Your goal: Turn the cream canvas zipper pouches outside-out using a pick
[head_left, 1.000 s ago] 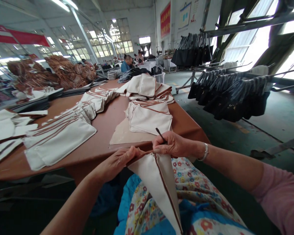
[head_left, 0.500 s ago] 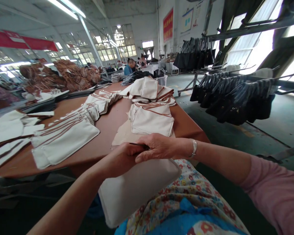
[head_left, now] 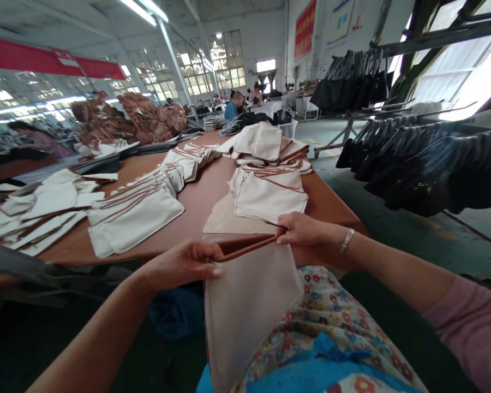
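A pale fabric bag piece point(head_left: 249, 305) with a brown trimmed top edge hangs over my lap, stretched between both hands. My left hand point(head_left: 180, 265) pinches its top left corner between thumb and fingers. At the other end of the brown edge, my right hand point(head_left: 300, 228) is closed on the top right corner. A thin dark pointed tool point(head_left: 272, 224) sticks out from the right fingers; its kind cannot be made out. Just beyond that hand lies a stack of similar white pieces point(head_left: 265, 196) on a sheet of brown card point(head_left: 219, 221).
The brown-topped table point(head_left: 200, 202) carries a fanned row of white pieces point(head_left: 139, 221), with white straps and parts point(head_left: 61, 202) farther left. Brown bundles point(head_left: 147, 117) are heaped behind. At right stands a rack with black bags point(head_left: 425, 174). A co-worker point(head_left: 234, 106) sits in the background.
My hands were together over the bag piece; they have now moved apart, pulling its brown edge taut. The piece hangs more upright. The view has turned slightly left.
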Demonstrator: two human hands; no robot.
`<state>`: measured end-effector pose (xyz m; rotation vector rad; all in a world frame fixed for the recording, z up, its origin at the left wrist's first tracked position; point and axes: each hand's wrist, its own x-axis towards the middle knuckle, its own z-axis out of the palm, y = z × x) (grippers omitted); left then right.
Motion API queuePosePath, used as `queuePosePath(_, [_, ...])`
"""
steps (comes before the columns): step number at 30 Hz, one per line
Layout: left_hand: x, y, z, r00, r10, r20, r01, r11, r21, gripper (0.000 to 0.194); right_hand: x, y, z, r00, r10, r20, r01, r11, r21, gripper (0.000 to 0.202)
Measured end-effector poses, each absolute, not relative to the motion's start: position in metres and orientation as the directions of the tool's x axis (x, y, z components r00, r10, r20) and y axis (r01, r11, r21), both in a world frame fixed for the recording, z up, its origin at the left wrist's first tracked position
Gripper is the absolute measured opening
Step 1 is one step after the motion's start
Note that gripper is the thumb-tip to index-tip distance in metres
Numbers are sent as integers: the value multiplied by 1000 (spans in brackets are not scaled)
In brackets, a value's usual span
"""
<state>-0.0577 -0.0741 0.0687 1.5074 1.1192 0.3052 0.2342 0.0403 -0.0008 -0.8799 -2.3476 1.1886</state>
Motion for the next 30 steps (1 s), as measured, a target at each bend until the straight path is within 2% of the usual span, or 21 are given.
queuePosePath(1, [-45, -71, 71, 533, 787, -310, 445, 51, 894, 22, 229, 34, 4, -732, 675, 95, 355, 496, -793, 20])
queuePosePath(3, [-17, -65, 68, 578, 799, -165, 433, -129, 892, 14, 217, 17, 17, -737, 651, 184, 218, 486, -847, 27])
queuePosePath(6, [14, -59, 53, 530, 843, -94, 487, -212, 848, 11, 203, -4, 30, -786, 569, 241, 41, 436, -899, 35])
queuePosePath(9, [21, -59, 35, 436, 892, -120, 489, -123, 864, 16, 203, -7, 22, -810, 547, 213, 91, 475, -875, 39])
queuePosePath(13, [8, -61, 18, 376, 893, -248, 429, 70, 901, 32, 217, 0, -3, -834, 547, 77, 125, 322, -938, 32])
queuePosePath(18, [1, -61, 15, 358, 862, -359, 287, 264, 921, 39, 225, 3, -12, -778, 627, 39, 128, 219, -967, 25])
queuePosePath(23, [10, -57, 16, 343, 865, -365, 170, 326, 930, 35, 226, 2, -13, -765, 643, 45, 86, 171, -981, 30])
queuePosePath(30, [19, -53, 14, 341, 879, -334, 94, 321, 942, 26, 231, -2, -9, -741, 671, 27, 119, 170, -978, 14])
